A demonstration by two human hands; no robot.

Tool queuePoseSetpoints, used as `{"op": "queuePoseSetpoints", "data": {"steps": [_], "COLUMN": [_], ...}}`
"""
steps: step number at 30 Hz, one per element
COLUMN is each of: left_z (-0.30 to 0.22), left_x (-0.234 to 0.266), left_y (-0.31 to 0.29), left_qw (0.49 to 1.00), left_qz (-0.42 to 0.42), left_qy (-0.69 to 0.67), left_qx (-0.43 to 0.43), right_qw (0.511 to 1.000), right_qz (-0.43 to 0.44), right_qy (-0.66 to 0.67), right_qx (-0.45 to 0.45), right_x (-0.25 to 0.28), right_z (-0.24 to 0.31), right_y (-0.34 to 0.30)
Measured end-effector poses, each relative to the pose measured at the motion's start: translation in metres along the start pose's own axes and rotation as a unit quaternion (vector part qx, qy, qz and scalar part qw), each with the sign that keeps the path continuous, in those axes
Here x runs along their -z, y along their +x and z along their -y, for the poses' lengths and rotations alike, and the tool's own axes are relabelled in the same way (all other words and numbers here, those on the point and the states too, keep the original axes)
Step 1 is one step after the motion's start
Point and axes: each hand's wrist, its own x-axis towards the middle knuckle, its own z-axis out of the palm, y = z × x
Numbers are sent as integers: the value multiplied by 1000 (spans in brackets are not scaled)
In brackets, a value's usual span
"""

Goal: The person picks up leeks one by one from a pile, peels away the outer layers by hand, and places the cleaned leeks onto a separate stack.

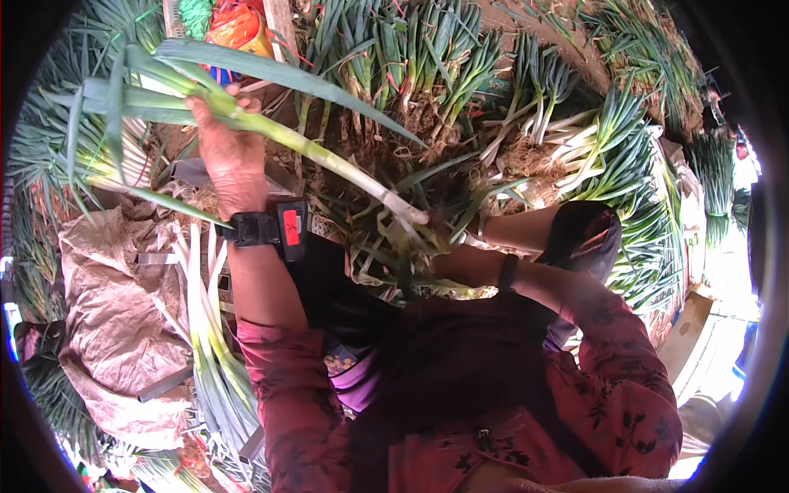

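My left hand [233, 152] is raised at the upper left, its fingers wrapped round a large green onion [329, 160] just below where the leaves spread. The onion's white root end slants down to the right, toward my right hand [456, 264]. That hand is low in the middle, beside loose leaves and peelings [403, 246]; its fingers are dark and partly hidden, so I cannot make out their grip. Pale strips of skin hang near the root end.
Bundled green onions with soil-covered roots [411, 74] stand ahead. More bunches lie at the right [633, 164] and left [123, 156]. A brown sack [119, 329] and several long onions [215, 329] lie by my left arm. Coloured ties [238, 29] sit in a container at the top.
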Motion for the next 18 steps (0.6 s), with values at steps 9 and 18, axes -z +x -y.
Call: {"op": "queuePoseSetpoints", "data": {"steps": [9, 18], "left_z": [18, 13], "left_x": [-9, -8], "left_y": [-8, -14], "left_qw": [997, 996], "left_qz": [51, 32], "left_qy": [-18, -33], "left_qx": [51, 74], "right_qw": [948, 995], "right_qz": [-185, -54], "right_qy": [116, -2], "right_qx": [-232, -87], "right_x": [85, 75], "right_z": [-33, -28], "right_y": [144, 134]}}
